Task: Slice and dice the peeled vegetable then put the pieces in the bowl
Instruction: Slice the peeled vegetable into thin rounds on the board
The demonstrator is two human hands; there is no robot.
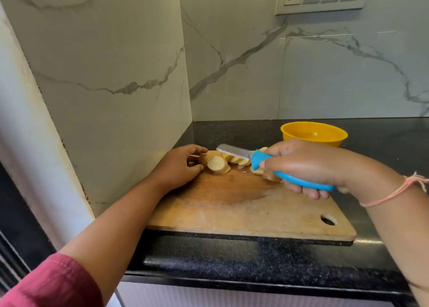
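Left hand (178, 165) is pinching the vegetable (216, 164) at 11 o'clock on the board (232, 209), right hand (301, 165) gripping the knife (234, 152); slicing looks nearly done, dicing probably coming next.

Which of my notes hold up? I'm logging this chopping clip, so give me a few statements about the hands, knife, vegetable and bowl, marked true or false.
1. The right hand grips the blue-handled steel knife. True.
2. The round yellow plastic bowl holds vegetable pieces. False: it looks empty; the pale slices lie on the wooden cutting board.
3. The left hand holds the end of the peeled vegetable. True.
4. The bowl stands on the board. False: it stands on the black stone counter behind it.
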